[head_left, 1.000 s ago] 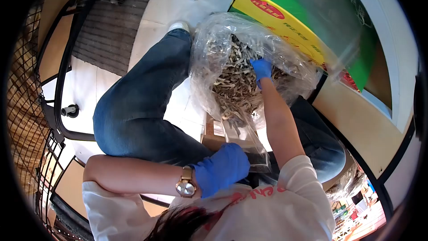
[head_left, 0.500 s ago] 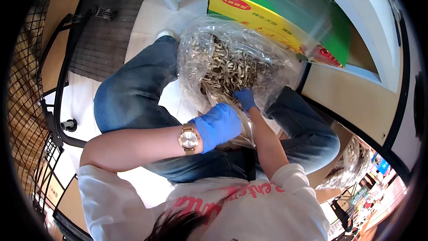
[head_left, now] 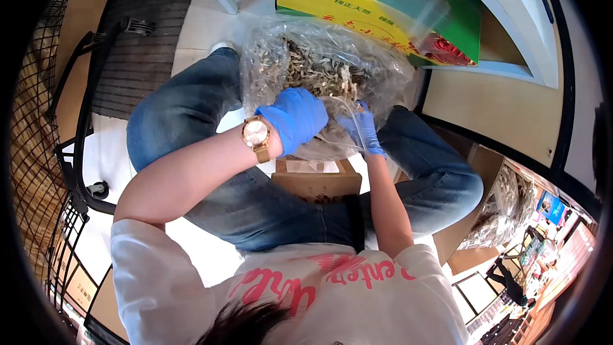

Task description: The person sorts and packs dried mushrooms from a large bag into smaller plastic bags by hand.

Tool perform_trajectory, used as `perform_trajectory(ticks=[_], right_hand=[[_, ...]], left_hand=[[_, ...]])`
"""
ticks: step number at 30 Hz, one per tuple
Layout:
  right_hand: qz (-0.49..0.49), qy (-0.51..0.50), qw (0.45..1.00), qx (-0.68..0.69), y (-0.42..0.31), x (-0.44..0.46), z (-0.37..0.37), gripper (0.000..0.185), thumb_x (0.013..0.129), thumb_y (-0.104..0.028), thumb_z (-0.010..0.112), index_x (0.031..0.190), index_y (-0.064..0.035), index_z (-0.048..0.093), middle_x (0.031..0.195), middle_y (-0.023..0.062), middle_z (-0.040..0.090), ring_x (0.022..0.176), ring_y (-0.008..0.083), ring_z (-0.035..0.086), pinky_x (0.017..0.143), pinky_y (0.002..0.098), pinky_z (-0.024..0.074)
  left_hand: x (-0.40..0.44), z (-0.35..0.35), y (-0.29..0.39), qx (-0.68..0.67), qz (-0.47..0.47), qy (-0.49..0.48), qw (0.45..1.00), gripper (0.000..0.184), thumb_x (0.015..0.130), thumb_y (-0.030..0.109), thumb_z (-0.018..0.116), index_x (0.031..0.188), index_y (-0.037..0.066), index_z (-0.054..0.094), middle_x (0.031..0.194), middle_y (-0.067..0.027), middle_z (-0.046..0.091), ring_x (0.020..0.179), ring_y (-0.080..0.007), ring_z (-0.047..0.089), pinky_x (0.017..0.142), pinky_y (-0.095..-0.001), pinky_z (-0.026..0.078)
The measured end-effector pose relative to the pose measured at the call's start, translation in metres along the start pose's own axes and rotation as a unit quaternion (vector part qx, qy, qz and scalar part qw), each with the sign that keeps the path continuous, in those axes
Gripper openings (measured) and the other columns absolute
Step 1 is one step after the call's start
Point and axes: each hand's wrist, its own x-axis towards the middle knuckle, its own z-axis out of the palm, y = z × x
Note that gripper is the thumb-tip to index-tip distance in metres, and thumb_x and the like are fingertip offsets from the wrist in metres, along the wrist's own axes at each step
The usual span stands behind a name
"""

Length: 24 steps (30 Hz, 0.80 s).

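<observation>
A large clear plastic sack (head_left: 255,67) full of dried grey-brown strips (head_left: 306,67) lies open between my knees. My left hand (head_left: 295,118), in a blue glove, is closed on the edge of a smaller clear plastic bag (head_left: 332,137) in front of the sack. My right hand (head_left: 363,129), also blue-gloved, is beside that bag's mouth, partly behind or inside its film. Plastic and glare blur its fingers, so their grip is unclear. Some pale strips (head_left: 345,83) show just above the right hand.
Behind the sack is a green and yellow printed carton (head_left: 377,9) under a white frame. A cardboard box (head_left: 316,184) sits between my thighs. On the left stand a black wire rack (head_left: 38,153) and a wheeled frame (head_left: 80,153). Another plastic-bagged load (head_left: 504,211) is at right.
My left hand has moved forward, up toward the sack, with the small bag. My right hand has drawn back from the strips to the small bag's mouth. The cardboard box now shows more.
</observation>
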Motion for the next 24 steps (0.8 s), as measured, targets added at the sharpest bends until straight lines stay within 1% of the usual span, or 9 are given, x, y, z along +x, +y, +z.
perform_trajectory(ticks=[1, 3, 7, 11, 13, 16, 19, 21, 24], right_hand=[[0.001, 0.002, 1.000, 0.000, -0.017, -0.006, -0.004, 0.023, 0.080, -0.007, 0.063, 0.102, -0.0022, 0.060, 0.088, 0.0032, 0.063, 0.076, 0.0118, 0.059, 0.067, 0.0260, 0.0499], [0.063, 0.077, 0.971, 0.217, -0.048, -0.016, -0.015, 0.030, 0.073, -0.004, 0.070, 0.100, -0.0009, 0.058, 0.081, 0.0031, 0.059, 0.071, 0.0103, 0.055, 0.062, 0.0247, 0.0462], [-0.175, 0.176, 0.966, -0.072, -0.078, -0.028, -0.032, 0.041, 0.071, -0.001, 0.071, 0.107, 0.0001, 0.053, 0.095, 0.0037, 0.056, 0.080, 0.0112, 0.057, 0.072, 0.0254, 0.0480], [-0.173, 0.203, 0.961, -0.066, -0.138, -0.057, -0.048, 0.035, 0.071, 0.003, 0.069, 0.103, -0.0001, 0.056, 0.098, 0.0049, 0.057, 0.082, 0.0112, 0.058, 0.072, 0.0242, 0.0493], [-0.101, 0.171, 0.978, 0.067, -0.140, -0.065, -0.050, 0.045, 0.074, 0.004, 0.068, 0.115, -0.0002, 0.051, 0.105, 0.0066, 0.059, 0.094, 0.0126, 0.058, 0.082, 0.0253, 0.0475], [-0.191, 0.207, 0.957, 0.069, -0.142, -0.067, -0.045, 0.046, 0.071, 0.003, 0.069, 0.114, -0.0016, 0.051, 0.098, 0.0052, 0.060, 0.084, 0.0115, 0.059, 0.076, 0.0244, 0.0482], [-0.178, 0.194, 0.952, 0.155, -0.139, -0.060, -0.026, 0.049, 0.070, 0.002, 0.070, 0.115, -0.0020, 0.050, 0.097, 0.0046, 0.060, 0.085, 0.0116, 0.058, 0.078, 0.0247, 0.0474], [-0.210, 0.161, 0.963, 0.052, -0.099, -0.050, -0.021, 0.054, 0.069, -0.002, 0.073, 0.117, -0.0048, 0.048, 0.113, 0.0096, 0.052, 0.099, 0.0177, 0.055, 0.081, 0.0261, 0.0464], [-0.208, 0.141, 0.968, 0.001, -0.098, -0.057, -0.015, 0.051, 0.069, -0.002, 0.073, 0.115, -0.0076, 0.052, 0.115, 0.0119, 0.049, 0.102, 0.0220, 0.054, 0.082, 0.0274, 0.0469]], left_hand=[[0.002, -0.001, -0.003, 0.000, 0.002, 0.001, 1.000, 0.004, 0.077, 0.009, 0.056, 0.074, 0.010, 0.058, 0.065, -0.0055, 0.056, 0.057, -0.0207, 0.058, 0.043, -0.0327, 0.042], [0.007, -0.003, -0.011, -0.081, 0.012, -0.082, 0.993, 0.003, 0.074, 0.009, 0.057, 0.075, 0.010, 0.059, 0.067, -0.0067, 0.058, 0.061, -0.0236, 0.061, 0.046, -0.0348, 0.047], [0.014, 0.002, -0.013, -0.124, -0.010, -0.141, 0.982, 0.009, 0.072, 0.008, 0.056, 0.079, 0.011, 0.062, 0.073, -0.0076, 0.062, 0.068, -0.0270, 0.064, 0.052, -0.0376, 0.051], [0.015, -0.001, -0.011, -0.133, -0.013, -0.138, 0.981, 0.010, 0.073, 0.008, 0.055, 0.080, 0.012, 0.062, 0.076, -0.0074, 0.062, 0.071, -0.0272, 0.064, 0.054, -0.0381, 0.051], [0.018, 0.004, -0.010, -0.126, -0.033, -0.106, 0.986, 0.009, 0.075, 0.010, 0.054, 0.080, 0.012, 0.062, 0.080, -0.0074, 0.061, 0.073, -0.0274, 0.064, 0.055, -0.0379, 0.052], [0.024, 0.011, -0.006, -0.122, -0.042, -0.080, 0.988, 0.010, 0.076, 0.010, 0.053, 0.080, 0.012, 0.062, 0.082, -0.0072, 0.061, 0.073, -0.0280, 0.064, 0.055, -0.0377, 0.052], [0.026, 0.017, -0.004, -0.122, -0.033, -0.072, 0.989, 0.010, 0.076, 0.010, 0.053, 0.081, 0.012, 0.061, 0.080, -0.0076, 0.061, 0.073, -0.0283, 0.064, 0.055, -0.0382, 0.052], [0.027, 0.014, -0.004, -0.120, -0.039, -0.091, 0.988, 0.010, 0.076, 0.010, 0.053, 0.082, 0.012, 0.062, 0.080, -0.0080, 0.062, 0.073, -0.0283, 0.064, 0.056, -0.0385, 0.052], [0.027, 0.014, -0.010, -0.134, -0.043, -0.095, 0.986, 0.012, 0.076, 0.010, 0.053, 0.084, 0.012, 0.063, 0.079, -0.0086, 0.062, 0.073, -0.0284, 0.064, 0.058, -0.0389, 0.052]])
